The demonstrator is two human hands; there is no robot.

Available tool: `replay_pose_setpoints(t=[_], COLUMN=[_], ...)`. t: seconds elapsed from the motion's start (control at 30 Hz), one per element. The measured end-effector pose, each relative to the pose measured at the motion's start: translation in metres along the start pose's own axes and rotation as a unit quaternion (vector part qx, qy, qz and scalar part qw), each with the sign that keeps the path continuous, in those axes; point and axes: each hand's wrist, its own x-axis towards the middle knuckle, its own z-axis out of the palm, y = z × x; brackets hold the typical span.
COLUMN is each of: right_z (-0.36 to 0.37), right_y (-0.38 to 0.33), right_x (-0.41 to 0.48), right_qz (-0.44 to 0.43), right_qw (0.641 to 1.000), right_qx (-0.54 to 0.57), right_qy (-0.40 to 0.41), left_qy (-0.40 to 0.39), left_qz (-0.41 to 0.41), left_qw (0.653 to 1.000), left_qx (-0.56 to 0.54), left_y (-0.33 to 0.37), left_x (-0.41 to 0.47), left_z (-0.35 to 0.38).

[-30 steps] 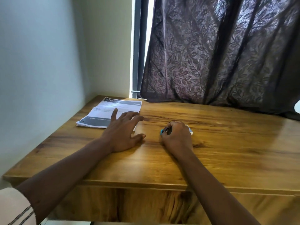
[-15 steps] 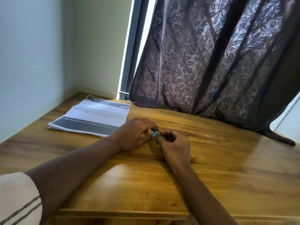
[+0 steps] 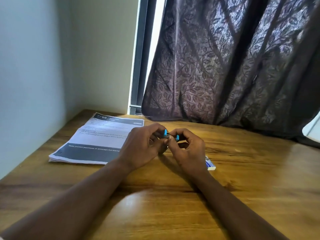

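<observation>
Far left, a stack of printed sheets (image 3: 97,141) lies on the tabletop (image 3: 173,205). The left hand (image 3: 142,146) pinches a small blue-and-grey piece (image 3: 166,132) just above the wood. The right hand (image 3: 188,148) pinches a second blue piece (image 3: 177,137) just beside it. A white-and-blue packet (image 3: 210,164) lies by the right wrist.

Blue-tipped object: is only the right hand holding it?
No, the left hand and the right hand both pinch the blue-tipped object, one at each end.

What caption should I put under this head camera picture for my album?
Left hand and right hand pinch a small blue thing over a wooden table, printed papers nearby.
</observation>
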Motion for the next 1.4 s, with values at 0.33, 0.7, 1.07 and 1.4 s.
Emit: replay_pose_setpoints(t=[0.33,0.7,1.07,1.4], right_z=[-0.004,-0.01,-0.014,-0.014], right_y=[-0.006,0.003,0.001,-0.004], right_x=[-0.002,-0.009,-0.008,-0.001], right_qz=[0.02,-0.026,0.002,0.015], right_qw=[0.999,1.0,0.999,0.999], right_qx=[0.04,-0.006,0.05,-0.027], right_qy=[-0.018,-0.011,-0.007,-0.007], left_qy=[-0.032,-0.07,-0.053,-0.064], left_qz=[-0.017,0.006,0.044,0.054], left_qw=[0.999,0.995,0.998,0.996], left_qx=[-0.013,-0.064,-0.016,-0.022], left_y=[0.004,-0.001,0.017,0.008], left_x=[-0.001,0.004,-0.005,0.002], left_z=[0.004,0.001,0.002,0.011])
